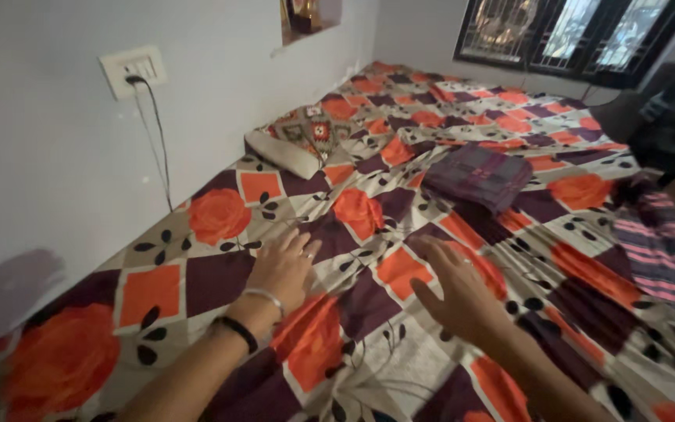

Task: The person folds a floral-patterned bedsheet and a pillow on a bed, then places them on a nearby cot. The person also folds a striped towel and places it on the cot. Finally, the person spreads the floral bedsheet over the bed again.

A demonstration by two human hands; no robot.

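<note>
Right now the bed sheet is being smoothed flat on the bed, or so it seems from how the hands lie. The left hand is laid flat on the sheet, with its fingers spread apart and nothing held. The right hand is held just over the sheet, and its fingers are apart too, with nothing gripped. It cannot be told if the right hand touches the cloth.

For the next move, a gentle push outward with flat palms is likely called for, so the folds are pressed away. Care may be needed not to drag the sheet out of place.

The sheet is spread over the whole bed, next to the white wall. It is covered in big orange flowers, orange squares and dark purple squares, with small black leaves. Many small folds can be seen near the hands. A folded purple cloth is lying on the sheet further back, and a pillow is set near the wall.
</note>
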